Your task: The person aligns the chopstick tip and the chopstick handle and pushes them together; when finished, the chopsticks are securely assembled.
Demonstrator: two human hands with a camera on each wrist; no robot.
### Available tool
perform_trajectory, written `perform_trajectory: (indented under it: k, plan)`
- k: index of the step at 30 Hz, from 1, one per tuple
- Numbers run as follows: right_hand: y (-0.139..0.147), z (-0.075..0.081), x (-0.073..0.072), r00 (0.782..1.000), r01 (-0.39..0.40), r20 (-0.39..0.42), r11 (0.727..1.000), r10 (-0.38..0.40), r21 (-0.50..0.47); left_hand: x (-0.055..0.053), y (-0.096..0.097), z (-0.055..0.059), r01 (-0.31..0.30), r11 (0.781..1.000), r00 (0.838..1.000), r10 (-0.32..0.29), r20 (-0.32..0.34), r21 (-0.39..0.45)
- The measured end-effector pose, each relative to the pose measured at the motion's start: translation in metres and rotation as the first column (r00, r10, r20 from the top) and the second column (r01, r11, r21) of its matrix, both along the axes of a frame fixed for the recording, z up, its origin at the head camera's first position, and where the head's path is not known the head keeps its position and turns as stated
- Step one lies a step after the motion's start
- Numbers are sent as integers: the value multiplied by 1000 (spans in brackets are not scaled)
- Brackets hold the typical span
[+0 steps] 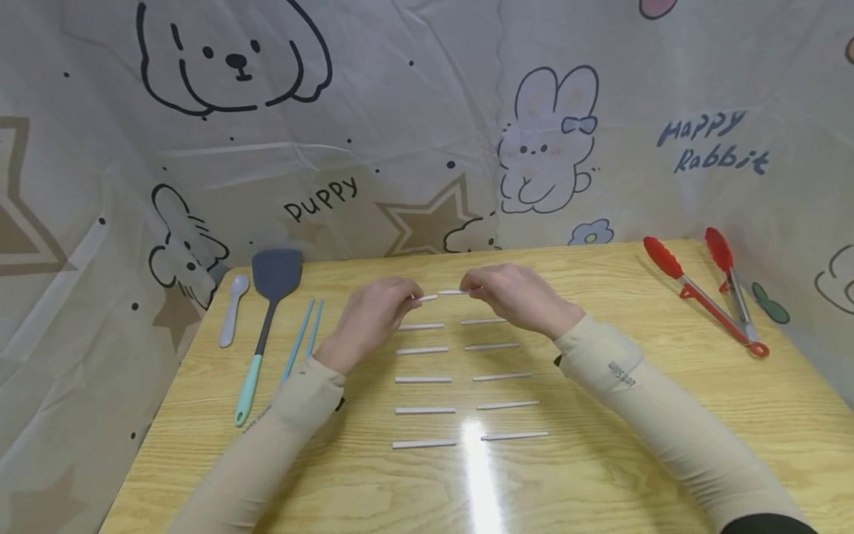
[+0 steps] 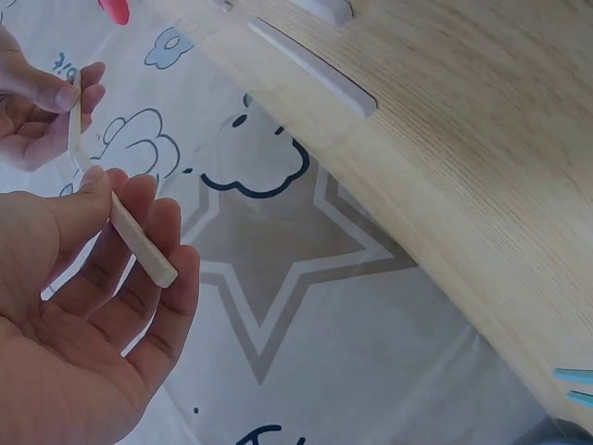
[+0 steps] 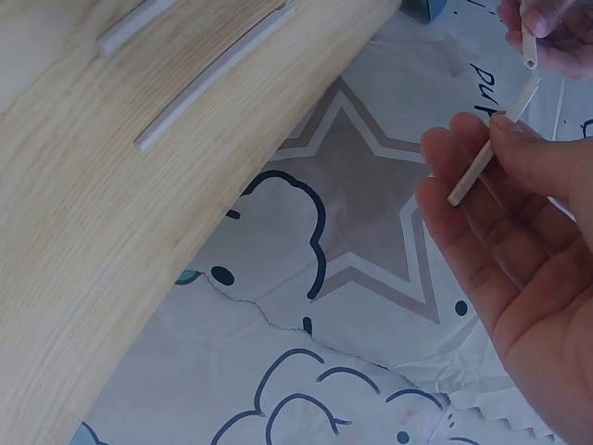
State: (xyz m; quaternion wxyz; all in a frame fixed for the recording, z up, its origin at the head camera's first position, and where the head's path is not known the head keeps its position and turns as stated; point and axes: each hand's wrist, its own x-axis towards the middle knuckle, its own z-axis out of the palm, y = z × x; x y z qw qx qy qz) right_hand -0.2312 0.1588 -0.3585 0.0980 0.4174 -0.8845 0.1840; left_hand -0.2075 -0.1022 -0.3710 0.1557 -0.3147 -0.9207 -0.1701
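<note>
L hand [image 1: 370, 315] pinches white stick [image 2: 141, 243]; R hand [image 1: 514, 297] pinches 2nd stick [image 3: 473, 174], ends near. Loose sticks [image 1: 423, 380], 2 cols, bodyward of hands; blue chopsticks [image 1: 298, 341] L of L hand.

The right fingers [image 3: 463, 246] pinch a pale stick [image 3: 471, 176], near another stick [image 3: 529, 48] in the left fingers [image 3: 565, 57].

Beige sleeves cover both forearms, the left sleeve [image 1: 267, 437] and the right sleeve [image 1: 674, 411] alike in plain, fairly close-fitting cloth with soft creases, ending at the wrists and leaving both hands [image 1: 370, 315] [image 1: 517, 293] bare. Near its cuff the right one bears small dark lettering [image 1: 622, 373], too small to read; fainter dark print [image 1: 256, 417] runs along the left one's outer edge. A small black piece [image 1: 340, 404] shows under each cuff, and black cloth [image 1: 767, 525] borders the right sleeve's upper end.
</note>
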Motion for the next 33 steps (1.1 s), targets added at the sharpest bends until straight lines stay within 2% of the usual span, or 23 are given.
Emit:
perform_trajectory:
  k: [17, 28, 33]
  plan:
    - [-2, -1, 1, 1000, -24, 3, 1000, 24, 1, 3, 3, 8, -7, 1000, 1000, 7, 7, -30]
    - [-3, 3, 9, 998, -3, -62, 1000, 4, 18, 6, 5, 10, 16, 999, 1000, -16, -2, -35]
    - [-3, 6, 15, 994, -14, -107, 1000, 17, 25, 8, 7, 9, 55, 998, 998, -55, -2, -12]
